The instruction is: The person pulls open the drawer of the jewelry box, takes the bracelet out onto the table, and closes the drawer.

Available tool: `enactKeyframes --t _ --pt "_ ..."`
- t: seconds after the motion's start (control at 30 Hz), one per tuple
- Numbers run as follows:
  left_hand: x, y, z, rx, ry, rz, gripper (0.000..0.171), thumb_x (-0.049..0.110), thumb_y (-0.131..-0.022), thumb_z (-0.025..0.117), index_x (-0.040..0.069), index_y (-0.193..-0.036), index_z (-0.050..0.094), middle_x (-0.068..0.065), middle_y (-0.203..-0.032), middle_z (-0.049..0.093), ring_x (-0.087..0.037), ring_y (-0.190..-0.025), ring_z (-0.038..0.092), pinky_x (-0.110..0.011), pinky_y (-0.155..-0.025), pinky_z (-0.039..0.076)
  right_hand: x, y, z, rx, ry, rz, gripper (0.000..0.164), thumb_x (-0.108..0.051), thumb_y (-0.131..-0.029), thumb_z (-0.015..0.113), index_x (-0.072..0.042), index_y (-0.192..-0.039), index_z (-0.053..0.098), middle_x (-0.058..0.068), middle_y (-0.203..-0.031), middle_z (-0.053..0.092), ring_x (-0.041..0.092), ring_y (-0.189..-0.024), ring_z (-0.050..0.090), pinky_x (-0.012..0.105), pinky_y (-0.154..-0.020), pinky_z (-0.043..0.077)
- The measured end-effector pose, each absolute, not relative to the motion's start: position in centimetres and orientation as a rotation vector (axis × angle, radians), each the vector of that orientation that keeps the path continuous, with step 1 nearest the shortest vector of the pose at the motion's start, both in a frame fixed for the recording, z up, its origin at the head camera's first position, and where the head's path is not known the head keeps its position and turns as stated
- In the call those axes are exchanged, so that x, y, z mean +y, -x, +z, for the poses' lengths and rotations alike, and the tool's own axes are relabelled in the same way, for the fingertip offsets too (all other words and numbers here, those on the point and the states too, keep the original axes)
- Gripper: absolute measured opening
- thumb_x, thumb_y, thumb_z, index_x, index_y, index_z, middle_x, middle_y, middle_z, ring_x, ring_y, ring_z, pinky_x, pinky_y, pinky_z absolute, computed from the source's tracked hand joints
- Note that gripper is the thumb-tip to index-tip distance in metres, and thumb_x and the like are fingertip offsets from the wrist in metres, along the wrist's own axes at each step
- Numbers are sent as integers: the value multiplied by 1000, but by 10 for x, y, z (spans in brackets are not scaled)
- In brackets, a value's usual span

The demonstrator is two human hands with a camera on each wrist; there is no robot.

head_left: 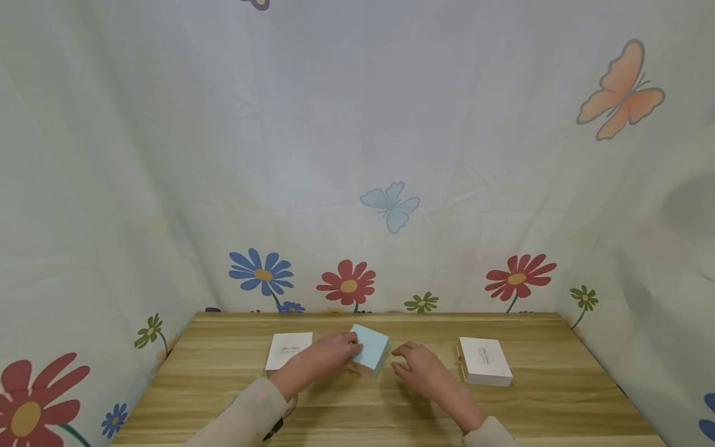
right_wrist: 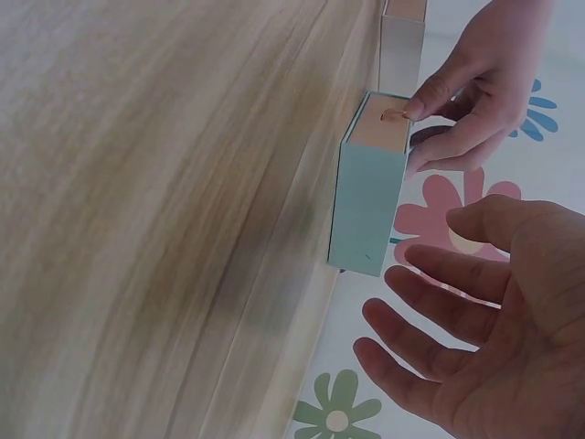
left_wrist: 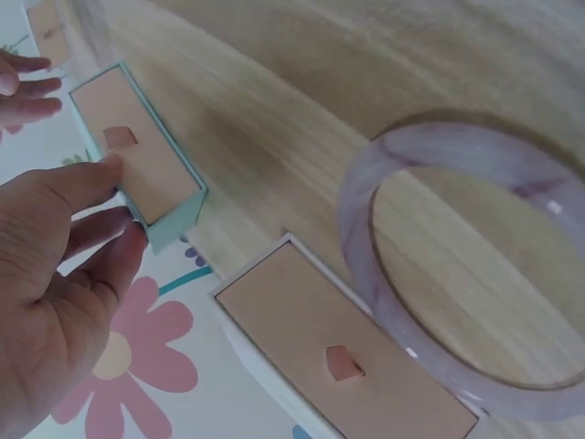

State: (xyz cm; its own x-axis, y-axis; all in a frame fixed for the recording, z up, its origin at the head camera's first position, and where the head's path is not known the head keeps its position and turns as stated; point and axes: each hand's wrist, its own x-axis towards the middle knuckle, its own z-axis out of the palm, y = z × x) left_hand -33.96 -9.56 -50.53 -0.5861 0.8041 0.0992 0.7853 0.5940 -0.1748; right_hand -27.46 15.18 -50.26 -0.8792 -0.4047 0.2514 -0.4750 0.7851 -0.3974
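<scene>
A light blue drawer box [head_left: 371,347] stands on the wooden table between my two hands. Its tan front with a small pull tab [left_wrist: 120,137] shows in the left wrist view. My left hand [head_left: 329,354] pinches the box, thumb on the tan front beside the tab and fingers at the top edge. To the right of the box, my right hand [head_left: 422,370] hovers with its fingers spread and slightly bent, holding nothing. In the right wrist view that hand [right_wrist: 494,320] is apart from the box's pale blue side.
A white drawer box [head_left: 288,347] sits at the left, partly behind my left arm. Another white box [head_left: 485,361] lies at the right. A pale lilac bangle [left_wrist: 361,238] is in front of the left white box. A flower-printed curtain [head_left: 357,155] hangs behind the table.
</scene>
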Motion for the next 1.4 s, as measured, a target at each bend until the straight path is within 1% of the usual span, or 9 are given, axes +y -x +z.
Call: enactKeyframes --t 0.23,0.37,0.5,0.6,0.67,0.97,1.07,1.2,1.4 --pt "-96 342 -504 -2662 1355 133 29 33 -97 69 14 -119 73 2 -102 58 -13 -90 50 -26 -82 49 150 276 -502 -2822 -697 685 22 -14 -96 69 2 -111 70 18 -113 69 36 -108 66 51 -92 53" --pt "-96 354 -500 -2701 1422 124 21 32 -100 67 17 -115 72 5 -98 54 -12 -88 47 -25 -80 46 149 277 -502 -2821 -705 682 21 -13 -96 68 2 -111 70 18 -112 70 35 -105 67 50 -89 55" --pt "-96 367 -493 -2683 1483 185 19 20 -100 67 18 -118 71 2 -112 62 -14 -102 57 -25 -92 50 147 278 -501 -2818 -729 687 20 -11 -95 68 4 -109 71 19 -109 70 33 -96 69 46 -80 57" --pt "-98 373 -488 -2746 1492 130 30 8 -95 71 19 -123 70 -1 -129 63 -17 -120 58 -28 -104 47 146 278 -501 -2806 -747 689 19 -9 -95 68 6 -107 71 20 -107 71 32 -92 70 44 -75 58" --pt "-100 375 -486 -2811 1492 56 38 1 -92 73 20 -125 69 -1 -135 62 -18 -127 56 -30 -108 45 145 278 -500 -2796 -751 684 19 -9 -95 67 6 -105 72 20 -106 71 32 -93 70 44 -76 58" --pt "-107 375 -487 -2853 1512 -21 46 -5 -91 71 19 -130 66 0 -141 60 -17 -133 53 -31 -110 42 145 279 -499 -2780 -747 676 18 -8 -95 67 6 -104 74 21 -105 73 34 -100 71 47 -82 58" --pt "-110 374 -489 -2818 1503 -15 45 -1 -87 77 18 -127 68 -2 -137 62 -18 -129 55 -30 -108 45 144 279 -499 -2784 -751 673 18 -7 -95 67 7 -104 74 21 -106 73 35 -102 70 48 -83 57" --pt "-113 371 -493 -2731 1501 -12 39 9 -85 83 15 -121 70 -3 -124 65 -16 -113 60 -28 -99 50 143 278 -498 -2788 -749 688 18 -6 -94 67 8 -104 73 23 -106 72 37 -100 70 48 -81 58" --pt "-115 368 -500 -2654 1478 -20 34 21 -83 86 14 -113 72 0 -103 59 -11 -92 54 -23 -86 51 143 278 -499 -2783 -779 661 17 -5 -93 68 8 -103 73 22 -104 73 35 -95 71 46 -78 58"
